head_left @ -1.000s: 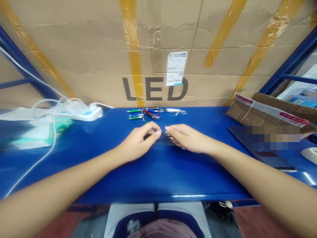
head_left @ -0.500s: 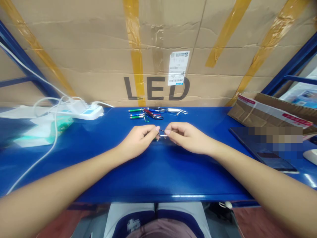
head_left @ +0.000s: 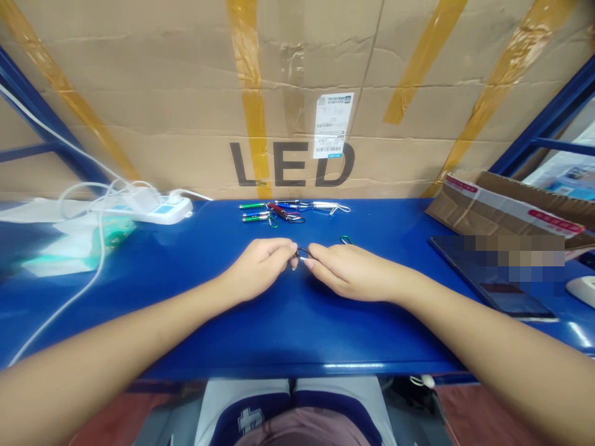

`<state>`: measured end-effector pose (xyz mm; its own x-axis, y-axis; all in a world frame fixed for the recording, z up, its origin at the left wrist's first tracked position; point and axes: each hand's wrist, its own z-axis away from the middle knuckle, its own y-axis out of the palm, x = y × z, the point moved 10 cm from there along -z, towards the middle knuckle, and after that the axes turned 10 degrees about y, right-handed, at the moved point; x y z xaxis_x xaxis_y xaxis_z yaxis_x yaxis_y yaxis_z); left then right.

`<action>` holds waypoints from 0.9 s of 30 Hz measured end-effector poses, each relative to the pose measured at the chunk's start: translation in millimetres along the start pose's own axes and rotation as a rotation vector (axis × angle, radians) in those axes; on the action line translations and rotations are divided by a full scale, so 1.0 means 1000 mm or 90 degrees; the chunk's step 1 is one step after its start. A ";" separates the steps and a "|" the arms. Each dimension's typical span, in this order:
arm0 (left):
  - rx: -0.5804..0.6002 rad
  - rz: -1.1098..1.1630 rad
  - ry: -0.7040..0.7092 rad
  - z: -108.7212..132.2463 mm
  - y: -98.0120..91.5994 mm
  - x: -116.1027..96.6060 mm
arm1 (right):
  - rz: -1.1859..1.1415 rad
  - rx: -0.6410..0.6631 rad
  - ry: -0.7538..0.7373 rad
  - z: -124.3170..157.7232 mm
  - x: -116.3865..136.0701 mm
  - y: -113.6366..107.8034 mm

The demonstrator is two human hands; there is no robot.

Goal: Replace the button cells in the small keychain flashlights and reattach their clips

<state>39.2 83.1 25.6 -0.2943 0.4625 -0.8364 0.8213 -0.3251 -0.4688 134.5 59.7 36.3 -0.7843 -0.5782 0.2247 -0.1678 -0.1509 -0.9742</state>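
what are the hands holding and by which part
A dark loop, pinched at either side by the left hand and right hand; the rest is hidden.

Thin dark clip [head_left: 304,250], curved, partly hidden, hand-held

Dark loop [head_left: 304,250] is held between left hand [head_left: 260,266] and right hand [head_left: 351,271] | green clip [head_left: 346,238] is partly hidden behind right hand | small coloured tubes [head_left: 279,212] are grouped farther back on blue tabletop [head_left: 302,328] | power strip [head_left: 175,214] is placed left, cardboard box [head_left: 497,214] and dark flat device [head_left: 483,266] right
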 end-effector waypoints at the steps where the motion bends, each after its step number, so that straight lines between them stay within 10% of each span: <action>1: 0.002 0.025 -0.016 0.000 0.001 0.002 | 0.013 0.001 -0.002 0.001 0.000 0.000; 27: 0.012 -0.035 0.023 0.001 0.002 -0.009 | 0.054 -0.041 0.097 -0.003 -0.008 -0.004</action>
<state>42.6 77.3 31.5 -0.3206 0.5092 -0.7987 0.7946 -0.3144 -0.5194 139.7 66.7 38.8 -0.8777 -0.4580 0.1409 -0.1318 -0.0519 -0.9899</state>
